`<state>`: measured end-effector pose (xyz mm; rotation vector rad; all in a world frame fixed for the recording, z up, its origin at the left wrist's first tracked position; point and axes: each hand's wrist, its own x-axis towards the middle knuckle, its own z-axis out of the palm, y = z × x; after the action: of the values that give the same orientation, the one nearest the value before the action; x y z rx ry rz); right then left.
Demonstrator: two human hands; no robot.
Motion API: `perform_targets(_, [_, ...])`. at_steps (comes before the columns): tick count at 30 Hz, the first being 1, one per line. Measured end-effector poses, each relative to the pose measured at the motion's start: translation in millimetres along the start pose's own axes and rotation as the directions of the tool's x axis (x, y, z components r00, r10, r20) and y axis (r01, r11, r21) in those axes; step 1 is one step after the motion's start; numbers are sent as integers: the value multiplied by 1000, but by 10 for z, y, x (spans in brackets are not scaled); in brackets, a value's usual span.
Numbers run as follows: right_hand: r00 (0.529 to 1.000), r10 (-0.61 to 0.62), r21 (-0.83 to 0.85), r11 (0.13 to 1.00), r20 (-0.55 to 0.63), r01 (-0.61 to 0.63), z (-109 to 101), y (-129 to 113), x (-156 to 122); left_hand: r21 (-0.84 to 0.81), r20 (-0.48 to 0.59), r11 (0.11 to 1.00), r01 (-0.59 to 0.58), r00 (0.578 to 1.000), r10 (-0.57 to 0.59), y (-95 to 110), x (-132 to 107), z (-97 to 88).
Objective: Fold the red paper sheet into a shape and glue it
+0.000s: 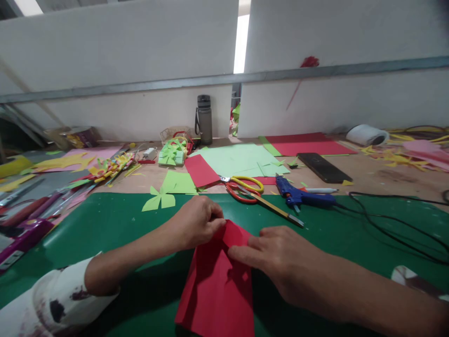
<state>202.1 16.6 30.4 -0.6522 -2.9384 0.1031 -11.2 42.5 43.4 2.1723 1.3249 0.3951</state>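
A folded red paper sheet (217, 290) lies on the green cutting mat (112, 224) in front of me. My left hand (198, 222) is curled with its fingertips pinching the far top edge of the red paper. My right hand (277, 257) presses the paper's upper right part, its fingers pinched on a fold. Both forearms reach in from the near edge; the left one wears a white stained sleeve.
Beyond the mat lie red-and-yellow scissors (245, 187), a blue glue gun (301, 196) with its black cord (393, 224), a black phone (324, 167), green paper sheets (238, 159), red sheets (308, 144), a grey bottle (204, 119), and tools at the left (28, 220).
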Motion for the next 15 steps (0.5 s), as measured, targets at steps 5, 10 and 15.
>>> perform_targets(5, [996,5,-76,997,85,1,156,-70,-59,46,-19,998,-46,999,47,8,-37,44])
perform_targets(10, [1000,0,-10,1000,9,0,183,-48,-37,157,-41,981,-118,991,126,6,-64,76])
perform_targets(15, [992,68,103,993,-110,-57,161,-5,-130,172,-63,982,-74,994,86,-28,-73,66])
